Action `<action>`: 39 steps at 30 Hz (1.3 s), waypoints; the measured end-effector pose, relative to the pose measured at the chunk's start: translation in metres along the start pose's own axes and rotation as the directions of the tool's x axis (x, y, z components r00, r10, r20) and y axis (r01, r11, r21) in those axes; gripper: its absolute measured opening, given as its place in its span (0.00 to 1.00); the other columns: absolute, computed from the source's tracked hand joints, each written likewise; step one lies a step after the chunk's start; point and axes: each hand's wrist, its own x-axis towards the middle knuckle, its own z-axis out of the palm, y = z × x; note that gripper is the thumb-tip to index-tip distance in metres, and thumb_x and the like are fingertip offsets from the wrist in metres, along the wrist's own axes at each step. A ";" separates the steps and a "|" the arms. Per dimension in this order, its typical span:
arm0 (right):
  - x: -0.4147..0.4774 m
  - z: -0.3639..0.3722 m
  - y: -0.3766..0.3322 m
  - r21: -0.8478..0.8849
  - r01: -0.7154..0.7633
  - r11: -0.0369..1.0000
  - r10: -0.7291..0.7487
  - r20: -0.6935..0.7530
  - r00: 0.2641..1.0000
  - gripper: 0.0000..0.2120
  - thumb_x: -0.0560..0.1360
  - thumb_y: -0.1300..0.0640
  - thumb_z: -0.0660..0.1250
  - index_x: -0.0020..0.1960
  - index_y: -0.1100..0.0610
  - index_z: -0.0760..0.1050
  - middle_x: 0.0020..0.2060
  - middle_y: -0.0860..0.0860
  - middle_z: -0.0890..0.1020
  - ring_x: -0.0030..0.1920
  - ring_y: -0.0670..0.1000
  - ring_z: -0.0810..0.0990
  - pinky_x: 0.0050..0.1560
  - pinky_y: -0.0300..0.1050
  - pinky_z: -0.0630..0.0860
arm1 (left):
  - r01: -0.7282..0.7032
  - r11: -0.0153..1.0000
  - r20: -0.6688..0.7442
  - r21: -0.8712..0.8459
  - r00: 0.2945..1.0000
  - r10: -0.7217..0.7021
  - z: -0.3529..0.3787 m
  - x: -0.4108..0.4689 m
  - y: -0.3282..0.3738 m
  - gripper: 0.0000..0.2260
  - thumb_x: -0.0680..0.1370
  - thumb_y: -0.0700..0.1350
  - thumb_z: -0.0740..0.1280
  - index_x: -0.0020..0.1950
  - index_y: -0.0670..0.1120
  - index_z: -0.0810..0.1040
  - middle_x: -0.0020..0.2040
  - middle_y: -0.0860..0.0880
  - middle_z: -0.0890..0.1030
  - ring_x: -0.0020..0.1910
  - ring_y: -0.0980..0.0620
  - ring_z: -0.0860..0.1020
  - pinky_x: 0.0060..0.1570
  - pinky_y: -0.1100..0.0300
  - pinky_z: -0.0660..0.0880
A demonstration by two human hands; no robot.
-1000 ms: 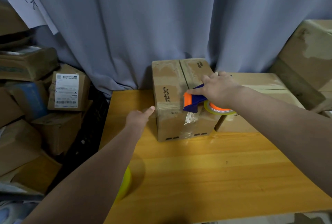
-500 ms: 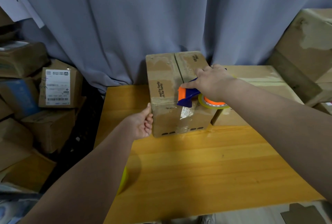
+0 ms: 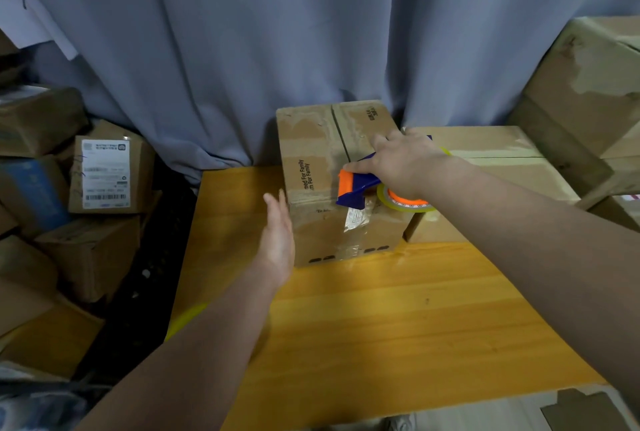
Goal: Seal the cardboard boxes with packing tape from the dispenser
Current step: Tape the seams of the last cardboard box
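Note:
A brown cardboard box (image 3: 311, 153) stands at the back of the yellow wooden table (image 3: 398, 320), its top flaps meeting in a seam. My right hand (image 3: 405, 162) grips the blue and orange tape dispenser (image 3: 353, 186) with its yellowish tape roll (image 3: 408, 204), pressed on the box's front top edge. A strip of clear tape (image 3: 356, 219) runs down the front face below it. My left hand (image 3: 278, 235) lies flat with straight fingers against the box's left side.
A second, lower cardboard box (image 3: 491, 167) lies right of the first. Large boxes (image 3: 588, 95) stack at the far right. Several boxes, one with a white label (image 3: 105, 172), pile up on the left. A grey curtain (image 3: 259, 32) hangs behind.
My left hand went from curled at the box's front left corner to flat with fingers straight against its left side. The dispenser stays at the box's front top edge.

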 end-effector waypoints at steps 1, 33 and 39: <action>0.000 0.001 0.000 0.002 -0.003 1.000 0.003 -0.002 1.000 0.31 0.79 0.56 0.59 0.76 0.37 0.50 0.65 0.56 0.67 0.64 0.60 0.68 0.63 0.55 0.67 | 0.045 0.998 -0.017 0.045 0.999 -0.045 -0.005 0.000 -0.009 0.34 0.77 0.69 0.40 0.78 0.53 0.50 0.78 0.50 0.54 0.77 0.48 0.53 0.75 0.48 0.49; -0.002 -0.005 0.003 -0.004 0.058 0.998 -0.057 0.039 0.998 0.32 0.79 0.56 0.60 0.76 0.37 0.48 0.64 0.55 0.69 0.62 0.59 0.69 0.51 0.51 0.65 | -0.519 -0.545 0.704 0.659 0.681 0.203 -0.034 0.027 0.039 0.28 0.77 0.57 0.50 0.71 0.41 0.65 0.70 0.44 0.69 0.69 0.49 0.70 0.68 0.52 0.61; -0.003 -0.008 0.007 -0.057 0.142 0.988 -0.138 0.061 0.989 0.37 0.79 0.55 0.61 0.76 0.37 0.41 0.64 0.55 0.68 0.55 0.57 0.74 0.40 0.48 0.68 | -0.223 -0.482 0.424 0.848 0.830 0.361 0.011 0.004 0.014 0.33 0.81 0.61 0.47 0.78 0.42 0.43 0.79 0.44 0.48 0.77 0.49 0.48 0.74 0.57 0.43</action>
